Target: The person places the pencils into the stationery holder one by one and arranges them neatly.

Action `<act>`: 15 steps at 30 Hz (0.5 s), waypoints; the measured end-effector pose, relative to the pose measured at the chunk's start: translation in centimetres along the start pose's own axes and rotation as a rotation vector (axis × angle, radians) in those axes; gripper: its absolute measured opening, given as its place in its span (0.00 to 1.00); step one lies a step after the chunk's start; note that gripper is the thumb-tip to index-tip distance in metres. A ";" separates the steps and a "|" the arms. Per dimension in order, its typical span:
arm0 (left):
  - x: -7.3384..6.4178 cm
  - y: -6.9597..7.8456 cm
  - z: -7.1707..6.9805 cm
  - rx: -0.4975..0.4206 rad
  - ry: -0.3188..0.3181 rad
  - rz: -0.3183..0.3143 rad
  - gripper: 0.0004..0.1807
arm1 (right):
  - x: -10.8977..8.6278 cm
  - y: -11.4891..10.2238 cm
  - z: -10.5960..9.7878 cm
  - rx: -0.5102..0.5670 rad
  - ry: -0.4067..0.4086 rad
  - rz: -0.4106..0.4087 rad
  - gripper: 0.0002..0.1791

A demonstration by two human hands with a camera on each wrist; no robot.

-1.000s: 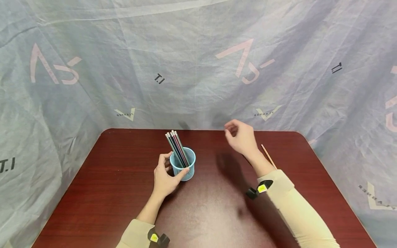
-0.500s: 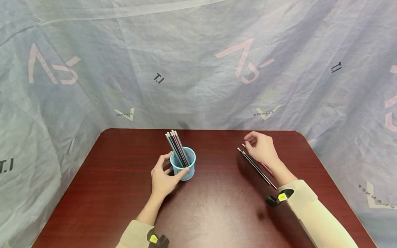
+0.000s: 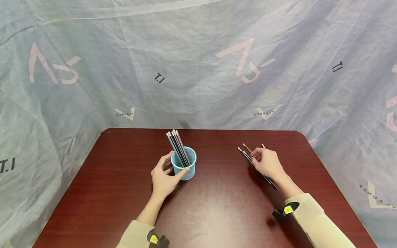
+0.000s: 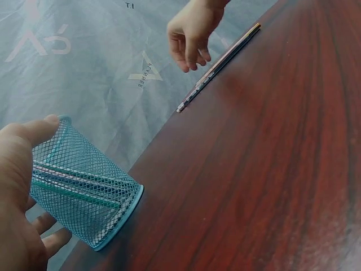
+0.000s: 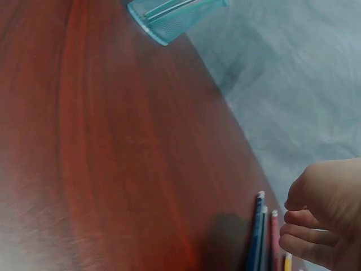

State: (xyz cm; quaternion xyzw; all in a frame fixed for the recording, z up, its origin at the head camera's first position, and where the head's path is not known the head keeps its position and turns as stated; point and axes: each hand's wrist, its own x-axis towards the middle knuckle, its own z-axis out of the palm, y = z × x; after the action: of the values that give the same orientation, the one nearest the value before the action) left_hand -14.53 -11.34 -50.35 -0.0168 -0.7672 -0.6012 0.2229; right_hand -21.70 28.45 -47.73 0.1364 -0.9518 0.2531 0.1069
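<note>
My left hand (image 3: 164, 179) grips a light blue mesh pencil cup (image 3: 191, 169) on the left of centre, thumb at the near side and fingers round the far-left side. Several white-tipped pencils (image 3: 176, 143) lean to the left inside it. Over a few loose pencils at the right is my right hand (image 3: 269, 164), its fingers loosely curled and holding nothing. Two dark pencils (image 3: 244, 153) lie side by side there. Beside them a red pencil (image 5: 274, 240) runs partly under the hand in the head view. A yellow-ended pencil (image 5: 288, 263) shows farther right in the right wrist view.
The dark red wooden table (image 3: 211, 206) has rounded far corners. A grey printed cloth (image 3: 198, 86) hangs behind its far edge and along both sides. Each wrist wears a small black camera, the right wrist camera (image 3: 283, 210) being low over the table.
My right hand has moved right, away from the cup side, then lowered and come nearer over the loose pencils, uncovering the dark ones. My left hand and the cup have hardly moved.
</note>
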 end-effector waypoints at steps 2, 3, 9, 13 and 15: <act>0.0 -0.1 0.0 0.005 0.000 0.005 0.43 | -0.3 0.2 0.2 -0.004 -0.017 0.009 0.04; 0.0 -0.1 0.0 0.006 0.000 0.007 0.43 | -0.5 0.3 0.3 -0.004 -0.026 0.013 0.04; 0.0 -0.1 0.0 0.014 -0.010 0.012 0.43 | -0.8 0.7 1.1 -0.010 -0.047 0.017 0.06; 0.2 0.1 -0.1 0.024 -0.040 0.015 0.43 | -0.9 0.8 1.7 -0.047 -0.033 -0.013 0.04; 0.2 0.2 -0.1 0.034 -0.053 0.012 0.43 | -0.9 0.7 2.0 -0.091 -0.019 -0.053 0.03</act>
State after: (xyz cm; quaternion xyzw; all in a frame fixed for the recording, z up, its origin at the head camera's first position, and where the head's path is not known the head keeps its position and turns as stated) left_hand -14.63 -11.42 -50.02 -0.0336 -0.7828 -0.5861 0.2063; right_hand -21.34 28.17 -49.99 0.1587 -0.9594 0.2053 0.1108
